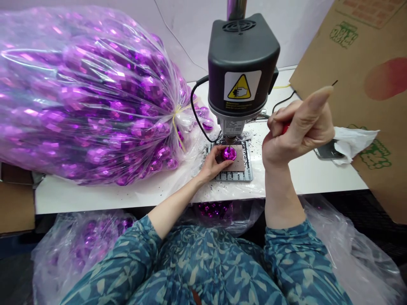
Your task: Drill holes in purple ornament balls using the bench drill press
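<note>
My left hand (215,164) grips a shiny purple faceted ball (229,154) between thumb and fingers. The ball rests on a small brown board (239,163) on the metal base, right under the chuck of a black bench drill press (242,63). A thin bit reaches down to the ball's top; whether it has entered cannot be made out. Raised to the right of the machine, my right hand (297,127) is closed around a red handle (285,128), mostly hidden by the fingers.
A big clear bag (95,97) of purple balls, tied with a yellow tie, fills the left of the white table (127,192). Dark shavings lie around the drill base (248,174). A phone (327,150) with white tissue lies by a cardboard box (359,84). More plastic bags hang below the table edge.
</note>
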`<state>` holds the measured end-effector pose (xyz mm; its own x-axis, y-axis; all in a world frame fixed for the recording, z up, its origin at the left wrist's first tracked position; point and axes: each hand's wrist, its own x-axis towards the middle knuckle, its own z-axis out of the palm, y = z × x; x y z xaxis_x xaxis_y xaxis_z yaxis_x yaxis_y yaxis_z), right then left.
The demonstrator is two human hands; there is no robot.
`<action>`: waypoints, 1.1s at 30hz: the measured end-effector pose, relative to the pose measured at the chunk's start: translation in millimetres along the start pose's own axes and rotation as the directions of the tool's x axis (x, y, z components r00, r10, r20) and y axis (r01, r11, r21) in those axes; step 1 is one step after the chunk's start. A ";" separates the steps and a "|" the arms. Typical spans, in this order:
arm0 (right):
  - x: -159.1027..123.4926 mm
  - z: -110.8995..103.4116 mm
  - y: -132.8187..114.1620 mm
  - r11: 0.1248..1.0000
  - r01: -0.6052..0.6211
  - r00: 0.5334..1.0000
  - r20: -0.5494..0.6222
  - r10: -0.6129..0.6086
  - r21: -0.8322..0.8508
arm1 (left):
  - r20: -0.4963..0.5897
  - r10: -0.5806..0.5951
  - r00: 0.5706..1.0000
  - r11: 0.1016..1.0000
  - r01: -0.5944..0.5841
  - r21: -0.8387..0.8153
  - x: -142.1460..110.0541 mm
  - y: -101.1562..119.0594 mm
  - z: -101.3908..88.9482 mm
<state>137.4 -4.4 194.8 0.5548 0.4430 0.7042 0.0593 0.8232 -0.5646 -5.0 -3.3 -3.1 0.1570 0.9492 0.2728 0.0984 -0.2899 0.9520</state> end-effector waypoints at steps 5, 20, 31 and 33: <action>-5.5 -6.0 11.9 0.996 0.054 0.999 -0.006 -0.053 0.068 | -0.013 0.002 1.000 1.000 -0.001 0.018 0.1 0.3 -0.2; -11.5 -18.1 53.6 0.919 0.336 0.939 -0.002 -0.343 0.205 | -0.005 0.034 0.999 0.999 -0.033 0.028 -0.5 -1.7 0.7; -20.0 -24.6 67.6 0.888 0.404 0.912 -0.016 -0.411 0.218 | -0.020 0.014 1.000 1.000 -0.014 0.017 0.1 2.8 1.2; -22.9 -26.4 73.9 0.887 0.412 0.910 -0.044 -0.412 0.209 | -0.028 0.005 1.000 1.000 -0.004 0.014 -0.2 3.7 1.7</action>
<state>151.0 36.9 125.5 0.5175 0.0484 0.8543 0.1079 0.9867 -0.1212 -3.0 -4.8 0.1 0.1298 0.9509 0.2810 0.1118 -0.2956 0.9488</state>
